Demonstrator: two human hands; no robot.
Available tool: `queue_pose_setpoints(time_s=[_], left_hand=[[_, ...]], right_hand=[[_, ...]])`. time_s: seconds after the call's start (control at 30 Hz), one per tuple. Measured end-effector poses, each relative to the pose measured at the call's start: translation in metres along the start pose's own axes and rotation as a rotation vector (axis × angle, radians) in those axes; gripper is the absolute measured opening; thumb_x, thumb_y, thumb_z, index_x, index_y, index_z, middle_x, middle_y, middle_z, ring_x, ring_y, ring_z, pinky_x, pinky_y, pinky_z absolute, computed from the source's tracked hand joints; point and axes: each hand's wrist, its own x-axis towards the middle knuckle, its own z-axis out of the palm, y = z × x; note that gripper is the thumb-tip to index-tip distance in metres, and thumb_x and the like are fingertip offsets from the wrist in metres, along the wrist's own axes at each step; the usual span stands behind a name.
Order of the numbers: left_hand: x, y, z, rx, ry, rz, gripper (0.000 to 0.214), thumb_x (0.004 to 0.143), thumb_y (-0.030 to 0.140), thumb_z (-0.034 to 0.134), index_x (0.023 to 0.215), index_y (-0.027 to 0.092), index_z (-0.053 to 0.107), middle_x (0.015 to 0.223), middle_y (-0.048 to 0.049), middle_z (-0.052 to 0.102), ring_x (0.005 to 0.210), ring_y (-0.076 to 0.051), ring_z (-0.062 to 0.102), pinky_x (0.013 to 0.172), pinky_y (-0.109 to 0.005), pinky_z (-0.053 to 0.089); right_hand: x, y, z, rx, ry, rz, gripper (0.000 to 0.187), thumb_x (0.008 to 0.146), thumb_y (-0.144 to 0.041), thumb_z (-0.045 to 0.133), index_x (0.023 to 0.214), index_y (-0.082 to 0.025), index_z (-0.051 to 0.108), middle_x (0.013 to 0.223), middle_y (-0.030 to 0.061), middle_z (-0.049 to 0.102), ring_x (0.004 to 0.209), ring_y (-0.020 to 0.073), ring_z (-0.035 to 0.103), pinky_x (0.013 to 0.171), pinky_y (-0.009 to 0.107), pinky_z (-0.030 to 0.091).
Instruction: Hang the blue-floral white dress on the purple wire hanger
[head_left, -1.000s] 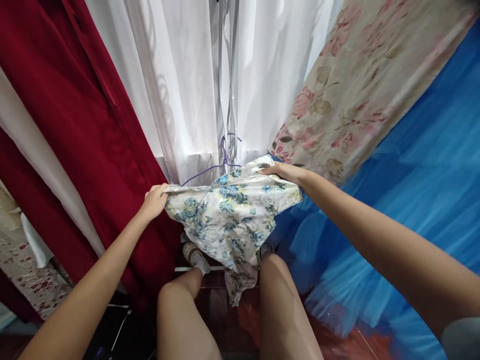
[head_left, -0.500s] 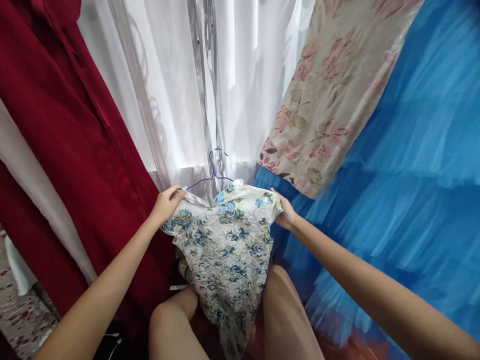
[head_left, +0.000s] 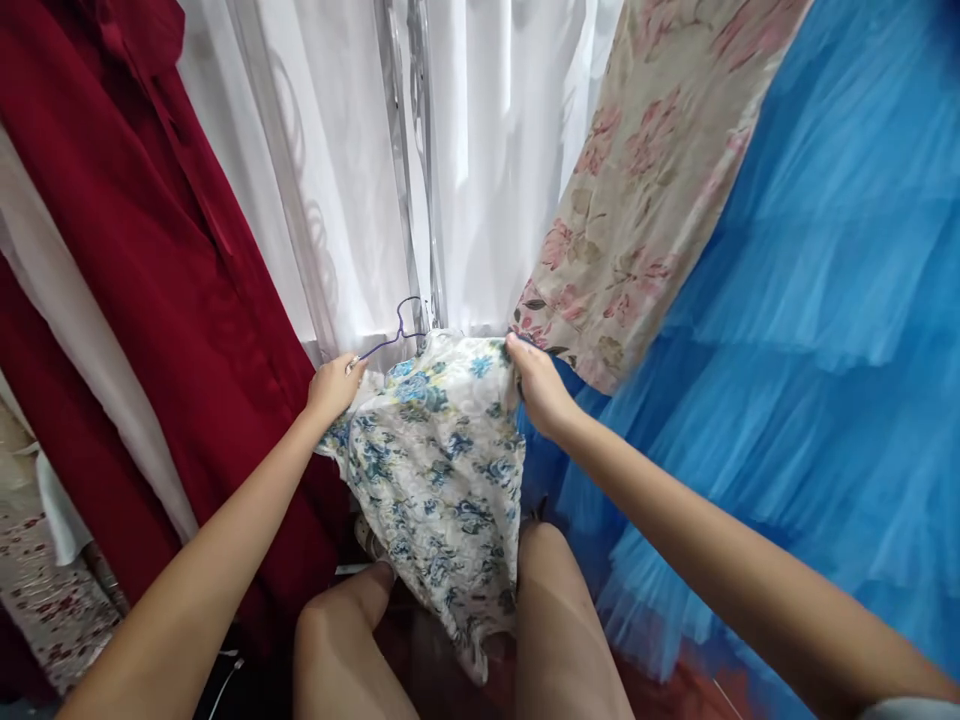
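A white blouse [head_left: 442, 480] with blue flower print hangs in front of me, its lower end falling between my knees. A thin purple hanger [head_left: 401, 330] sticks out of its neckline, hook upward. My left hand [head_left: 335, 388] is closed at the left shoulder, pinching the cloth by the hanger's arm. At the opposite shoulder, my right hand [head_left: 538, 385] grips the cloth, thumb on top. The hanger's right arm is mostly hidden under the fabric.
White curtains [head_left: 495, 180] hang ahead. To the left hangs a dark red garment [head_left: 202, 350]; to the right, a pink-flowered cloth [head_left: 600, 250] and a layered blue tulle skirt [head_left: 787, 330]. A white cable [head_left: 225, 685] lies at lower left.
The right hand has moved up and leftward with its shoulder of the blouse. The hanger has tilted and shifted left, and its neck side is less spread.
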Motion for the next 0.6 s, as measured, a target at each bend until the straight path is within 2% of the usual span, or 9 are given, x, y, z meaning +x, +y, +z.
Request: queue_pose_setpoints(time_s=[0.07, 0.1, 0.23, 0.33, 0.4, 0.43, 0.53, 0.57, 0.6], left_hand=[[0.000, -0.002, 0.006, -0.029, -0.026, -0.019, 0.040, 0.092, 0.053, 0.043, 0.077, 0.021, 0.060, 0.073, -0.0064, 0.063, 0.071, -0.023, 0.056, 0.060, -0.027, 0.026], [0.001, -0.002, 0.009, -0.042, -0.034, -0.024, 0.040, 0.092, 0.054, 0.043, 0.076, 0.021, 0.060, 0.073, -0.0065, 0.063, 0.072, -0.023, 0.056, 0.060, -0.027, 0.027], [0.003, 0.001, 0.012, -0.095, -0.029, -0.072, 0.041, 0.090, 0.057, 0.046, 0.074, 0.021, 0.059, 0.076, -0.0090, 0.065, 0.078, -0.028, 0.059, 0.066, -0.029, 0.031], [-0.004, -0.001, 0.007, -0.157, 0.014, -0.124, 0.032, 0.087, 0.051, 0.051, 0.076, 0.022, 0.059, 0.071, -0.0088, 0.061, 0.079, -0.031, 0.059, 0.071, -0.033, 0.034], [-0.015, -0.004, 0.004, -0.230, 0.047, -0.149, 0.023, 0.085, 0.044, 0.053, 0.079, 0.022, 0.058, 0.066, -0.0066, 0.058, 0.078, -0.030, 0.059, 0.073, -0.034, 0.035], [-0.021, -0.005, 0.003, -0.279, 0.060, -0.156, 0.020, 0.085, 0.040, 0.051, 0.080, 0.022, 0.057, 0.066, -0.0055, 0.057, 0.077, -0.029, 0.059, 0.073, -0.034, 0.036], [-0.043, 0.000, 0.006, -0.461, 0.105, -0.181, 0.016, 0.082, 0.030, 0.040, 0.076, 0.021, 0.051, 0.068, -0.0037, 0.056, 0.075, -0.023, 0.057, 0.070, -0.030, 0.040], [-0.049, 0.005, 0.009, -0.529, 0.112, -0.193, 0.015, 0.079, 0.028, 0.037, 0.073, 0.021, 0.049, 0.068, -0.0035, 0.054, 0.074, -0.022, 0.056, 0.068, -0.030, 0.041], [-0.055, 0.012, 0.011, -0.599, 0.106, -0.204, 0.014, 0.075, 0.026, 0.035, 0.071, 0.021, 0.047, 0.067, -0.0033, 0.053, 0.073, -0.021, 0.055, 0.067, -0.029, 0.042]], right_hand=[[-0.013, -0.009, 0.003, -0.034, -0.087, -0.027, 0.041, 0.087, -0.062, 0.052, 0.093, -0.022, 0.061, 0.096, 0.0032, 0.071, 0.097, 0.0234, 0.064, 0.083, 0.029, 0.051], [-0.014, -0.011, 0.002, -0.044, -0.086, -0.017, 0.042, 0.087, -0.061, 0.052, 0.095, -0.022, 0.062, 0.097, 0.0034, 0.071, 0.098, 0.0238, 0.064, 0.084, 0.030, 0.051], [0.005, -0.016, -0.009, -0.019, 0.026, 0.072, 0.043, 0.083, -0.059, 0.058, 0.105, -0.022, 0.062, 0.099, 0.0037, 0.071, 0.099, 0.0251, 0.065, 0.079, 0.030, 0.053], [-0.003, -0.020, -0.007, 0.006, -0.080, 0.021, 0.045, 0.086, -0.057, 0.056, 0.120, -0.026, 0.060, 0.107, 0.0027, 0.071, 0.105, 0.0244, 0.064, 0.084, 0.032, 0.053], [-0.029, -0.029, 0.001, -0.018, -0.277, -0.031, 0.046, 0.090, -0.055, 0.053, 0.126, -0.028, 0.059, 0.112, 0.0022, 0.070, 0.111, 0.0233, 0.061, 0.093, 0.034, 0.051], [-0.046, -0.034, 0.006, -0.050, -0.428, -0.038, 0.045, 0.092, -0.053, 0.053, 0.128, -0.027, 0.060, 0.114, 0.0021, 0.070, 0.114, 0.0227, 0.060, 0.098, 0.035, 0.049], [-0.090, -0.048, 0.015, -0.151, -0.996, -0.008, 0.042, 0.095, -0.046, 0.052, 0.130, -0.025, 0.061, 0.121, 0.0037, 0.069, 0.115, 0.0217, 0.061, 0.102, 0.036, 0.047], [-0.098, -0.048, 0.015, -0.189, -1.099, -0.026, 0.042, 0.095, -0.044, 0.053, 0.132, -0.025, 0.061, 0.124, 0.0048, 0.068, 0.115, 0.0220, 0.061, 0.102, 0.036, 0.047], [-0.103, -0.046, 0.015, -0.243, -1.122, -0.071, 0.044, 0.094, -0.043, 0.056, 0.134, -0.024, 0.059, 0.127, 0.0059, 0.066, 0.117, 0.0228, 0.061, 0.103, 0.036, 0.046]])
